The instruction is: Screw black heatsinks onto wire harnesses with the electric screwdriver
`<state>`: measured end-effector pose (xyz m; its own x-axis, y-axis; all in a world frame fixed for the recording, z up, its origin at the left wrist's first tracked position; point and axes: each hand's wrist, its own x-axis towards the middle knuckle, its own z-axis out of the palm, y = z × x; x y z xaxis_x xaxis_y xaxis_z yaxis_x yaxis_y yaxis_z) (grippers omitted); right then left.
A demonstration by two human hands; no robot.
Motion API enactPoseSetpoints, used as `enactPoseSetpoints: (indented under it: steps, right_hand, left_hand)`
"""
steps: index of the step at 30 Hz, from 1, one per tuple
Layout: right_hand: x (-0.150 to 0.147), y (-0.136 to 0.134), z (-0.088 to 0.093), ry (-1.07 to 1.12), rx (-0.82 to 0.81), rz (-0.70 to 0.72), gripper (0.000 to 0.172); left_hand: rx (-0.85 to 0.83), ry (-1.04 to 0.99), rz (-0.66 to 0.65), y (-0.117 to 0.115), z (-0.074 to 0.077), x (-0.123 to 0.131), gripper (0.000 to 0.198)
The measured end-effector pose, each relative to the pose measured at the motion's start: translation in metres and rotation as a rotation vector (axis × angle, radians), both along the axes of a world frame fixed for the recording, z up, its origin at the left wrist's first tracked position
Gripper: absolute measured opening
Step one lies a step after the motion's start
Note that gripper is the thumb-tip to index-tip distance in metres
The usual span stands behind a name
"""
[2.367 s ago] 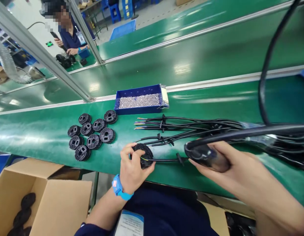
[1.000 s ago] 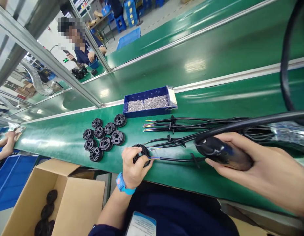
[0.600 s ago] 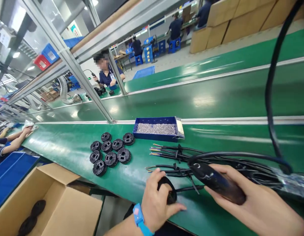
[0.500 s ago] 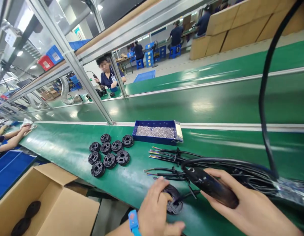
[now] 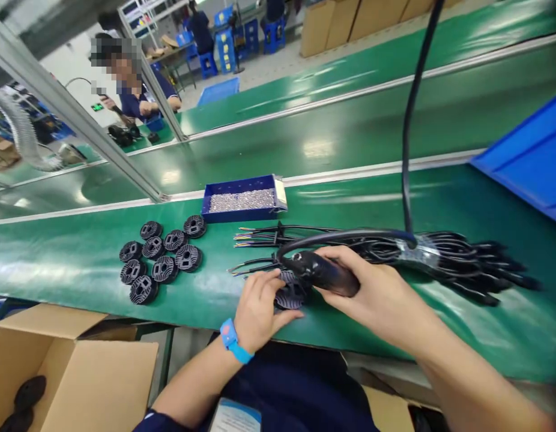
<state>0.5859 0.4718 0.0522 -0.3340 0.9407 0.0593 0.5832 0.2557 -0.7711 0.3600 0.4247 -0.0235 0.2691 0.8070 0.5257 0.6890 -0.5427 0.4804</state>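
Observation:
A black corded electric screwdriver (image 5: 329, 274) is held in my right hand (image 5: 372, 294), fingers wrapped round its body. It stands above a round black ribbed part (image 5: 289, 296) on the green bench; its tip is hidden. My left hand (image 5: 261, 303), with a blue wrist strap, grips that part from the left, thumb along its near edge. Just behind lie black cables (image 5: 368, 245) with bare coloured wire ends. Left of my hands several similar round black parts (image 5: 164, 269) rest in a group.
A blue bin (image 5: 246, 214) of small silvery metal pieces stands against the bench's back rail. The screwdriver's cord (image 5: 410, 120) hangs from above. An open cardboard box (image 5: 111, 384) is at lower left, a blue panel (image 5: 530, 156) at right. A co-worker (image 5: 138, 96) sits across.
The view has swung to the right and down, bringing in the blue panel and the cables' far ends. The screwdriver has moved over the round part, and my left hand's hold has shifted.

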Motion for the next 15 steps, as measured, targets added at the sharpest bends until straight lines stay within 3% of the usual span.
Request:
enactPoseSetpoints:
  steps: [3,7,12,15]
  right_hand:
    - [-0.001,0.000,0.002,-0.004,0.000,0.004,0.040]
    - [-0.002,0.003,-0.006,-0.008,0.008,-0.011,0.039]
    - [0.000,0.014,-0.036,-0.122,0.034,0.014,0.042]
    - [0.004,0.019,-0.048,-0.272,0.083,0.033,0.043]
  left_hand:
    - [-0.035,-0.027,-0.038,0.003,0.003,-0.002,0.065]
    - [0.047,-0.004,0.018,-0.001,0.006,0.004,0.060]
    - [0.120,-0.010,0.100,0.005,-0.014,0.020,0.052]
    - [0.122,0.014,0.045,0.013,-0.025,0.017,0.053]
